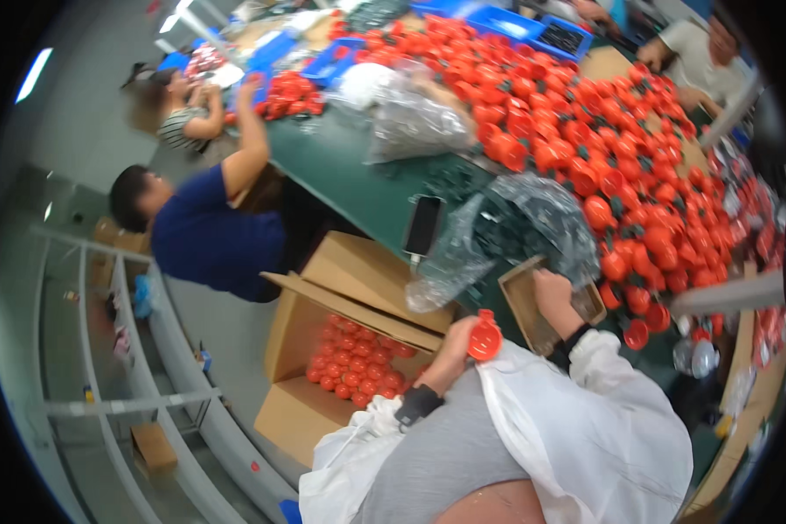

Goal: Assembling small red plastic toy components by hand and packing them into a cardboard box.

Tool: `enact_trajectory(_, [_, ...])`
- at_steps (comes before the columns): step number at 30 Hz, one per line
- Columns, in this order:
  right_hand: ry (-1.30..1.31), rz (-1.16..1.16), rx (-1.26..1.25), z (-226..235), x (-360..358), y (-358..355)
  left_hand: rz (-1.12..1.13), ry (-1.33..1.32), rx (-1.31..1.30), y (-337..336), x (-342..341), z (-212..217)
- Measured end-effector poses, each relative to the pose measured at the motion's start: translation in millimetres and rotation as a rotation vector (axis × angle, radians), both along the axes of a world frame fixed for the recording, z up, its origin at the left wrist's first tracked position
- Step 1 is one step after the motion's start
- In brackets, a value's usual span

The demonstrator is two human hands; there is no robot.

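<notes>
Left hand [450, 345] clamped on round red plastic cup [485, 339]; right hand [555, 293] reaching into small brown cardboard tray [520, 301]. Best held steady, low, near open cardboard box [301, 410].

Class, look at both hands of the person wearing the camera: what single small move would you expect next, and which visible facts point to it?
Probably the left hand carries its red funnel-shaped piece over the open cardboard box beside it. The box already holds many similar red pieces, and the hand is close to its flap. The right hand rests in the small tray on the green table.

Green table [341, 166]; heaped red parts [585, 113]; phone [424, 225]; plastic bags [506, 227]
</notes>
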State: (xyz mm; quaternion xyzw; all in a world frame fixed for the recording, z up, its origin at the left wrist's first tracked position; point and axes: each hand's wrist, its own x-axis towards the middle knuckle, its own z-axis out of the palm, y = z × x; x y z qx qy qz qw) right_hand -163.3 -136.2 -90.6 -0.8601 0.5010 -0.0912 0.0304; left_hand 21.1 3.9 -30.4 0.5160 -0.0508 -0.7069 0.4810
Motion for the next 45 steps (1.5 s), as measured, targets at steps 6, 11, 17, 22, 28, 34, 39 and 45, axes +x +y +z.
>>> enact_trajectory(6, [-0.193,-0.021,0.050,23,1,8,-0.023,-0.015,-0.067,4,-8,-5])
enact_trajectory(11, [-0.419,-0.089,0.187,42,-3,9,-0.034,-0.067,-0.100,0,-7,9])
enact_trajectory(17, [-0.368,-0.159,0.351,56,-5,4,-0.044,-0.123,-0.149,-5,-9,4])
enact_trajectory(22, [-0.821,-0.101,0.610,43,-13,-5,-0.075,-0.158,-0.179,-7,-13,7])
enact_trajectory(28, [-0.975,-0.058,0.647,55,6,22,-0.006,0.205,-0.053,-21,-20,10])
enact_trajectory(34, [-0.899,0.024,0.370,67,16,32,0.085,0.467,-0.066,-38,-28,3])
enact_trajectory(39, [-0.765,0.081,0.379,84,12,40,0.113,0.471,-0.021,-40,-31,-7])
enact_trajectory(45, [-0.632,0.302,0.480,93,2,40,0.160,0.489,0.004,-32,-28,-12])
